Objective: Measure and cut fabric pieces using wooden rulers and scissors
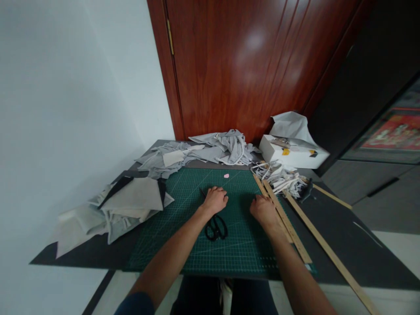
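Note:
My left hand (215,200) is palm down over the middle of a pair of black-handled scissors (216,228), fingers loosely bent and slightly apart. The scissors' handles lie free on the green cutting mat (183,245), and part of a blade shows beyond the hand. Curled closed, my right hand (263,209) rests at the mat's right side against the wooden rulers (288,227). Its fingertips are turned under, so what they hold, if anything, is hidden. Ahead of both hands, a small pink piece (226,176) lies on the mat.
Grey and white cloth pieces (134,197) are heaped at left, with more crumpled grey fabric (229,146) at the back. Tangled pale strips (284,177) and a white box (288,153) stand back right. Another long wooden ruler (328,249) crosses the dark table (354,236).

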`<state>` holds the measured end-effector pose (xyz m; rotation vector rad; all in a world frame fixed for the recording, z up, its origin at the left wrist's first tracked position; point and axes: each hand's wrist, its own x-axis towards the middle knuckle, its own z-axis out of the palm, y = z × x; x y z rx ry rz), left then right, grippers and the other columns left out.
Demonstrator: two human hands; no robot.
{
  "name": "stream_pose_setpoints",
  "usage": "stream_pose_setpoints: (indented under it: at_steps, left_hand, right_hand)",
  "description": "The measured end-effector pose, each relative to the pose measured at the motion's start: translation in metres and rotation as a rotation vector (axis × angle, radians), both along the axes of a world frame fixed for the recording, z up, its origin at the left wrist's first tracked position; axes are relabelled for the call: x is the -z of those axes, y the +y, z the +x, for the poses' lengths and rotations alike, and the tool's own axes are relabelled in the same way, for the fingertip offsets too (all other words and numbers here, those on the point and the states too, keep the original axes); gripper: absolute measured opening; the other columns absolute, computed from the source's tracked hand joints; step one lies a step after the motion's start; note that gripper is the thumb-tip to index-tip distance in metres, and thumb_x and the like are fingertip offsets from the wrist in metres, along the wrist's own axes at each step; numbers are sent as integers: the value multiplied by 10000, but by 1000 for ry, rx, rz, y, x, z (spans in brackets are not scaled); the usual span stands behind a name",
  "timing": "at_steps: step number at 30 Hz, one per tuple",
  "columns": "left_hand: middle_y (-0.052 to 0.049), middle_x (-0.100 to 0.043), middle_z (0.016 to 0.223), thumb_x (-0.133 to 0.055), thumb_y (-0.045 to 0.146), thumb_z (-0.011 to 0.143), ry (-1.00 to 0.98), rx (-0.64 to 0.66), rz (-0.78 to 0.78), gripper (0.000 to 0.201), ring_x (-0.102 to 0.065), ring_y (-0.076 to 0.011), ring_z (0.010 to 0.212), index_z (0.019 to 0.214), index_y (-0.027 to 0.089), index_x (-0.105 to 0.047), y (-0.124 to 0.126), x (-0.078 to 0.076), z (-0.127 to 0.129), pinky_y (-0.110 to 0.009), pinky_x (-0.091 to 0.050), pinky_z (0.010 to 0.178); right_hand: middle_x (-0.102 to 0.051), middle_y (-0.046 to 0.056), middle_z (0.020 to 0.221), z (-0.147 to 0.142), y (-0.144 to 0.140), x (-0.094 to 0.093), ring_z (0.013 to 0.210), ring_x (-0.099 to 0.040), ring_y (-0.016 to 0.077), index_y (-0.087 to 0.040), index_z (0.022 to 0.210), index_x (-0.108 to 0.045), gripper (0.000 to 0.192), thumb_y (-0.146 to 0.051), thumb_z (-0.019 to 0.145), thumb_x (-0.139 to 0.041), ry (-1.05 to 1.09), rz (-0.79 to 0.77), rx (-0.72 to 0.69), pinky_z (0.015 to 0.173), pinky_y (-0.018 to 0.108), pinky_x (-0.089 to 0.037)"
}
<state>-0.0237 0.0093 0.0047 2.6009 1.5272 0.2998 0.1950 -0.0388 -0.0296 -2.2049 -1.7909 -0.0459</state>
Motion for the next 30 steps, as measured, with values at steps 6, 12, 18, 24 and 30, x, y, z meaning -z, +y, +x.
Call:
stream_pose_setpoints:
  at_steps: [6,12,18,24,30]
  left_hand:
    - [-100,-747,1203,-525,243,965,-30,-15,22,291,-664,-280,1152,1137,199,-756,18,-1,-14,-434,-509,1034]
    - [-106,-733,1213,-506,201,958,-43,-173,54,287,-652,-274,1166,1122,186,-742,55,-2,-37,-404,-505,1033]
    - [-139,-676,1320,-494,144,937,-41,-326,129,373,-585,-283,1237,1262,160,-676,112,-8,-53,-415,-447,1064]
    - [-129,-556,1520,-424,121,956,-12,-340,282,469,-419,-314,1430,1373,184,-628,184,-14,-61,-484,-349,1141]
    - [-72,-523,1576,-394,121,970,-9,-421,252,516,-353,-294,1491,1405,291,-613,229,4,-67,-549,-290,1153]
  right_hand:
    - [-733,195,1214,-56,47,-6,1155,-669,270,-85,1173,-724,332,-121,944,-486,59,72,-234,1002,353,-461]
    - [-736,187,1178,-113,107,-16,1134,-666,260,-81,1135,-718,306,-85,912,-509,104,39,-400,1020,337,-446]
    - [-678,212,1279,-141,161,-20,1174,-632,282,-58,1206,-679,357,-106,893,-514,130,30,-421,1050,358,-436]
    - [-547,258,1459,-143,202,-10,1357,-511,315,1,1345,-588,528,-85,828,-521,116,19,-418,1135,395,-382]
    - [-584,251,1415,-131,226,-3,1361,-501,306,38,1436,-514,648,-78,799,-500,178,61,-404,1182,406,-377]
